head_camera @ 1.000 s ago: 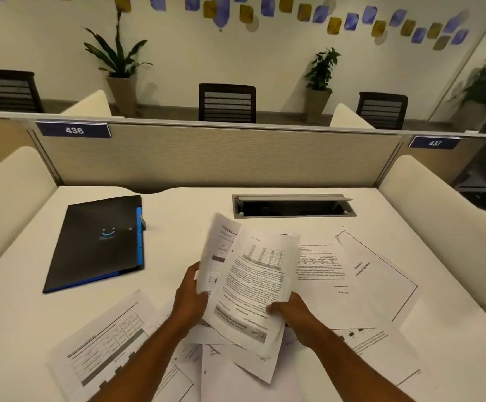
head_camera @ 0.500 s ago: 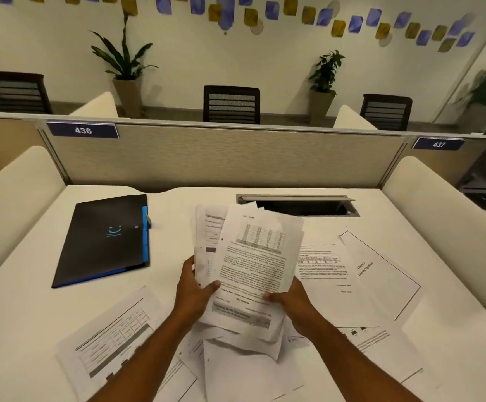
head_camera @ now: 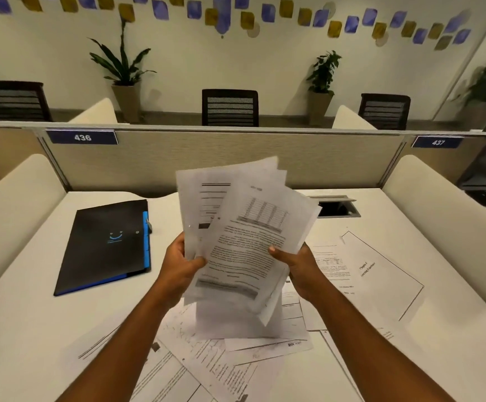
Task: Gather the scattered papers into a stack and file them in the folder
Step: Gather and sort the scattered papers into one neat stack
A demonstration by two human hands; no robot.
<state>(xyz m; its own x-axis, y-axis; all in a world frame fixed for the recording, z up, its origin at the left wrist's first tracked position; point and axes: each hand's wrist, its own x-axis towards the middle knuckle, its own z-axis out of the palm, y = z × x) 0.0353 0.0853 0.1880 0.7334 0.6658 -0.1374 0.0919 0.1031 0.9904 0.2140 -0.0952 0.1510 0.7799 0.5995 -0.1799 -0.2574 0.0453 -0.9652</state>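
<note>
Head view: both hands hold a loose sheaf of papers [head_camera: 244,245] up off the bench [head_camera: 18,329], sheets fanned and uneven, not squared. Left hand [head_camera: 179,266] grips the sheaf's left edge, thumb on the front, fingers curled behind and clamped on the paper. Right hand [head_camera: 297,265] grips the right edge, thumb on the printed face, fingers behind the sheets, also clamped. Top sheet shows a table over blocks of text; print is blurred.

More loose sheets [head_camera: 221,364] lie scattered on the bench under and near the forearms, overlapping at odd angles. Another sheet [head_camera: 381,274] with a drawn border and sideways text lies flat to the right, next to a sheet with small text partly hidden behind the right hand.

Folder [head_camera: 105,245], black with a blue edge and a small blue logo, lies closed and flat on the bench to the left, apart from the papers.

Cable slot [head_camera: 339,208] sits in the bench behind the sheaf, partly hidden. Divider [head_camera: 149,161] at the bench's back carries labels 436 [head_camera: 82,137] and 437 [head_camera: 437,142]. Chairs and potted plants stand beyond it.
</note>
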